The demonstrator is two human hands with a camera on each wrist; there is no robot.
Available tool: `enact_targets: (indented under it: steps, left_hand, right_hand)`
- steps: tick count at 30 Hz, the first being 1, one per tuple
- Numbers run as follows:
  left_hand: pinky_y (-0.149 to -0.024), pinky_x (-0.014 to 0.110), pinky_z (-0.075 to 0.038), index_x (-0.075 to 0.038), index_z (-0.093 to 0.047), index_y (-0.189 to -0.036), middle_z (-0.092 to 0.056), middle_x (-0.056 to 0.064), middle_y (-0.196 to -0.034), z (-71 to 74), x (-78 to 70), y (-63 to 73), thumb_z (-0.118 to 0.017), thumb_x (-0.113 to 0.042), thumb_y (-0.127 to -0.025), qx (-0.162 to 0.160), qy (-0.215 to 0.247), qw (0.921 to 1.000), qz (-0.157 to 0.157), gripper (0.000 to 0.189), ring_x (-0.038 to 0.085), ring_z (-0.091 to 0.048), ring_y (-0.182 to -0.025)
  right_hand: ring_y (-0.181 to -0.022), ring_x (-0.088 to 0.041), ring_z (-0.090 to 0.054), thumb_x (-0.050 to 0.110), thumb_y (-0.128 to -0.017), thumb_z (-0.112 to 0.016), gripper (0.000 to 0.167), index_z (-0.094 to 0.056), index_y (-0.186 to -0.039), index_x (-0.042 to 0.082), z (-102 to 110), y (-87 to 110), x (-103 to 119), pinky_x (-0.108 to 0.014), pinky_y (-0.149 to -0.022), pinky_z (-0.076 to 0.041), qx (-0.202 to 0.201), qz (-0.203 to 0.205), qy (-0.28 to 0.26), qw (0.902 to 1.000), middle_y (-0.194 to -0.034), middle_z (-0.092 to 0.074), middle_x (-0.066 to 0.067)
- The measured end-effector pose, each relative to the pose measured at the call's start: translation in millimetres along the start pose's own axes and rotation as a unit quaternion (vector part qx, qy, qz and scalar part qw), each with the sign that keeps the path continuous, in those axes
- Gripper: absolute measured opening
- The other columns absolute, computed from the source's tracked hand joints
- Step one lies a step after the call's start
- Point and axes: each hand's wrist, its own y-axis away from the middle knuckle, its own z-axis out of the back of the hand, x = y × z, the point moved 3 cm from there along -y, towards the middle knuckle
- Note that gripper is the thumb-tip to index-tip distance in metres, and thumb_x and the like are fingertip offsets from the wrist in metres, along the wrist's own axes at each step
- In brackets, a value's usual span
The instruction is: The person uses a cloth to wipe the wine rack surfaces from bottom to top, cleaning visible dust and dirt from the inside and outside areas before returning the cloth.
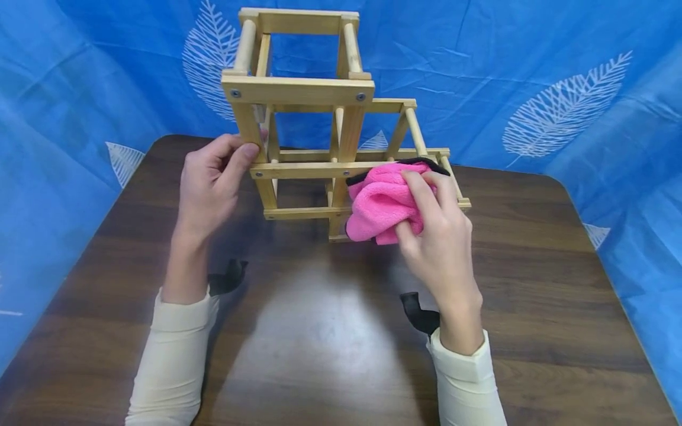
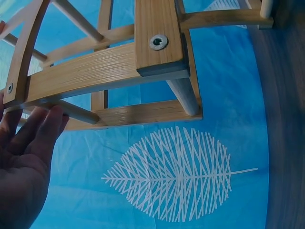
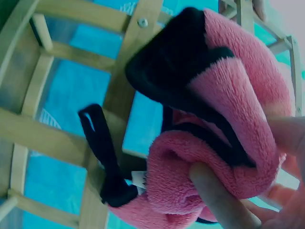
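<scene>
A stepped wooden rack (image 1: 298, 92) of pale slats and round dowels, joined with screws, is at the back of the table in the head view. My left hand (image 1: 205, 180) grips its left upright, thumb in front; the left wrist view shows the fingertips (image 2: 50, 126) behind the slat by a dowel. A fluffy pink cloth (image 1: 380, 201) with black edging is bunched in my right hand (image 1: 444, 242), against the right part of the rack's middle rail. In the right wrist view, the cloth's black loop (image 3: 97, 143) and a small white label (image 3: 139, 179) hang beside the slats.
The dark wood-grain table (image 1: 330, 355) has a bright light patch in front of the rack. A blue curtain (image 1: 453, 53) with white leaf prints surrounds the back and sides. Black straps (image 1: 421, 316) stick out by both wrists.
</scene>
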Motion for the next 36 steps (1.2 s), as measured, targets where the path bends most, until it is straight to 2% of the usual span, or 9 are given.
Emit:
enact_targets:
  steps: [1,8,12,19,25,27,29,32,36]
  left_hand:
    - [-0.051,0.024,-0.029,0.007,-0.069,-0.100,-0.055,0.010,-0.071,0.1,0.0,0.2,-0.061,-0.012,-0.099,0.000,-0.003,1.0000,-0.002,0.021,0.014,-0.039,-0.058]
    - [-0.051,0.024,-0.028,0.006,-0.070,-0.104,-0.066,0.005,-0.082,-0.6,-0.2,-0.6,-0.059,-0.012,-0.099,0.006,-0.004,0.9998,-0.018,0.021,0.014,-0.037,-0.058]
    - [-0.052,0.024,-0.029,0.005,-0.070,-0.104,-0.056,0.004,-0.073,-0.8,0.4,0.1,-0.060,-0.012,-0.099,0.004,-0.006,0.9999,-0.008,0.021,0.014,-0.038,-0.059]
    - [-0.054,0.023,-0.034,0.007,-0.069,-0.101,-0.071,0.012,-0.093,-3.6,0.9,-2.3,-0.062,-0.010,-0.098,0.011,-0.005,0.9997,-0.022,0.018,0.013,-0.041,-0.061]
    - [-0.055,0.019,-0.042,0.008,-0.068,-0.100,-0.070,0.015,-0.090,-6.6,2.5,-2.8,-0.064,-0.008,-0.096,0.020,-0.003,0.9994,-0.028,0.017,0.012,-0.050,-0.063]
    - [-0.055,0.019,-0.043,0.008,-0.068,-0.101,-0.071,0.015,-0.094,-5.8,3.4,-2.9,-0.064,-0.007,-0.096,0.019,-0.004,0.9994,-0.028,0.017,0.012,-0.052,-0.063]
    - [-0.055,0.019,-0.042,0.008,-0.068,-0.101,-0.071,0.015,-0.092,-5.4,3.6,-2.7,-0.064,-0.007,-0.096,0.019,-0.006,0.9995,-0.025,0.017,0.012,-0.051,-0.063]
    - [-0.056,0.021,-0.039,0.007,-0.068,-0.101,-0.071,0.014,-0.094,-5.8,3.6,-3.2,-0.063,-0.010,-0.097,0.024,-0.006,0.9995,-0.020,0.018,0.013,-0.047,-0.064]
    - [-0.054,0.023,-0.035,0.007,-0.068,-0.101,-0.071,0.013,-0.092,-6.1,3.8,-4.2,-0.062,-0.010,-0.098,0.029,-0.007,0.9991,-0.030,0.018,0.014,-0.043,-0.063]
  right_hand:
    - [-0.108,-0.030,-0.058,-0.001,-0.079,-0.069,0.051,-0.061,-0.130,0.005,-2,0.0,1,-0.053,-0.070,-0.056,-0.007,-0.002,-0.004,1.0000,-0.121,-0.056,-0.020]
    - [-0.104,-0.028,-0.060,0.000,-0.082,-0.066,0.047,-0.062,-0.128,0.004,-19,-1.8,15,-0.048,-0.070,-0.056,-0.032,0.005,-0.043,0.9986,-0.118,-0.057,-0.019]
    - [-0.101,-0.028,-0.061,0.001,-0.083,-0.066,0.045,-0.063,-0.127,0.004,-33,-3.3,30,-0.045,-0.070,-0.056,-0.031,0.026,-0.067,0.9970,-0.117,-0.057,-0.019]
    - [-0.099,-0.028,-0.062,0.002,-0.085,-0.065,0.042,-0.063,-0.126,0.004,-53,-6.1,62,-0.044,-0.076,-0.058,-0.037,0.058,-0.080,0.9944,-0.116,-0.057,-0.019]
    - [-0.100,-0.028,-0.061,0.004,-0.086,-0.065,0.041,-0.063,-0.127,0.006,-69,-7.5,83,-0.041,-0.085,-0.056,-0.027,0.079,-0.080,0.9932,-0.117,-0.058,-0.018]
    - [-0.101,-0.028,-0.062,0.004,-0.087,-0.065,0.041,-0.064,-0.127,0.008,-73,-7.5,86,-0.041,-0.087,-0.056,-0.030,0.078,-0.073,0.9938,-0.117,-0.059,-0.018]
    - [-0.100,-0.028,-0.062,0.003,-0.086,-0.065,0.040,-0.066,-0.126,0.008,-73,-7.4,85,-0.041,-0.084,-0.057,-0.038,0.069,-0.063,0.9949,-0.117,-0.060,-0.018]
    - [-0.095,-0.029,-0.064,0.002,-0.084,-0.066,0.039,-0.068,-0.122,0.009,-65,-8.2,79,-0.042,-0.072,-0.058,-0.056,0.044,-0.049,0.9963,-0.115,-0.061,-0.017]
    - [-0.089,-0.029,-0.065,0.001,-0.083,-0.066,0.039,-0.070,-0.121,0.009,-48,-9.0,67,-0.044,-0.060,-0.055,-0.065,0.008,-0.034,0.9972,-0.112,-0.061,-0.017]
